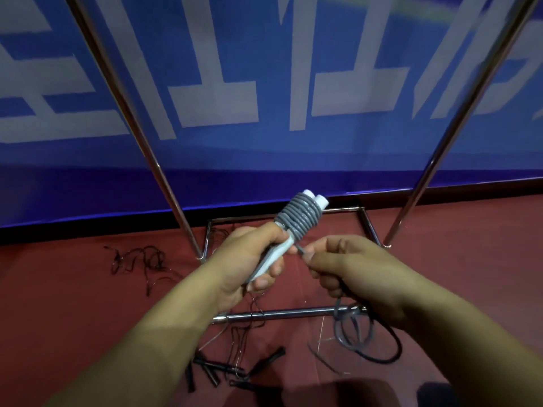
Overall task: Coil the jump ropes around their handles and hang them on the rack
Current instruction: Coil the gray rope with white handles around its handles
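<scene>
The rack [293,313] uprights run off the top edge. The right hand [349,268] hides the grey rope [299,218] passing through it.

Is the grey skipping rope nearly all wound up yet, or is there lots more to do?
Partly. Many grey turns already wrap the white handles. The left hand grips the handles while the right hand feeds rope. Loose grey rope lies on the floor, and the black ropes look uncoiled. Nothing visibly hangs on the rack.
</scene>
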Motion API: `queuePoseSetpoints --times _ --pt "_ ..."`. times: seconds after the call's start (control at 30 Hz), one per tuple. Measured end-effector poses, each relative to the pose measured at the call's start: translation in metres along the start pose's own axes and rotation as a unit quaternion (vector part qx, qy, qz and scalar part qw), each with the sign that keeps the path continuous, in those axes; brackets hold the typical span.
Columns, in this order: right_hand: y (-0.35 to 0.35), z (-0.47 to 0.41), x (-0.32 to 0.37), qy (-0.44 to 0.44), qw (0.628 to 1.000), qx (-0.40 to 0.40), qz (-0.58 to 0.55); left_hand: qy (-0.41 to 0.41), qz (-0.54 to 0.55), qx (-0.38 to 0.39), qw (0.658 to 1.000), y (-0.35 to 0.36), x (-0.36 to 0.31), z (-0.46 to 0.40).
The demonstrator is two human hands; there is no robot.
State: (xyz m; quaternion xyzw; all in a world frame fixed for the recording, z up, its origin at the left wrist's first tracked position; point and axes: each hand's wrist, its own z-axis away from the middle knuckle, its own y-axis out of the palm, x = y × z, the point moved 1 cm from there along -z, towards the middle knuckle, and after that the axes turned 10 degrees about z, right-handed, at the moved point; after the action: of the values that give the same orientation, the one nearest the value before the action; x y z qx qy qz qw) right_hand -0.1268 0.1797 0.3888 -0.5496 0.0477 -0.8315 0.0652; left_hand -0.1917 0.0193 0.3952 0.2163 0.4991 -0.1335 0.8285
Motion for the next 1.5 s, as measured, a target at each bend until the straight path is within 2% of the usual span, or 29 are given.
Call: queuePoseSetpoints --times 0.33,0.43,0.53,0.7,0.9,1.0,1.2,1.3,1.37,1.5 --pt "0.015 0.01 -0.002 0.038 0.999 0.004 0.022 0.011 -0.09 -0.041 0.995 -0.003 0.01 0.003" --pt "0.018 0.02 0.005 0.021 0.998 0.034 0.046 0.056 -0.182 -0.047 0.981 -0.004 0.007 0.016" --pt "0.023 0.031 0.007 -0.012 0.989 0.042 0.138 0.099 -0.285 -0.067 0.951 -0.007 0.003 0.031" --pt "0.021 0.064 0.009 -0.087 0.965 -0.013 0.247 0.125 -0.248 -0.034 0.96 0.013 -0.006 0.06" --pt "0.001 0.111 -0.006 -0.147 0.974 -0.059 0.165 0.152 -0.138 0.001 0.979 0.048 0.008 0.083" --pt "-0.004 0.123 -0.021 -0.134 0.979 -0.061 0.141 0.148 -0.068 -0.015 0.987 0.06 0.025 0.089" --pt "-0.013 0.128 -0.047 -0.083 0.985 -0.072 0.13 0.151 -0.017 -0.073 0.986 0.061 0.042 0.08" --pt "-0.019 0.129 -0.053 -0.069 0.992 -0.078 0.069 0.159 -0.008 -0.095 0.983 0.053 0.045 0.075" --pt "-0.021 0.128 -0.056 -0.067 0.995 -0.067 0.027 0.162 -0.014 -0.101 0.981 0.046 0.049 0.074" --pt "-0.018 0.126 -0.057 -0.06 0.997 -0.014 0.055 0.162 -0.016 -0.119 0.979 0.032 0.058 0.072"
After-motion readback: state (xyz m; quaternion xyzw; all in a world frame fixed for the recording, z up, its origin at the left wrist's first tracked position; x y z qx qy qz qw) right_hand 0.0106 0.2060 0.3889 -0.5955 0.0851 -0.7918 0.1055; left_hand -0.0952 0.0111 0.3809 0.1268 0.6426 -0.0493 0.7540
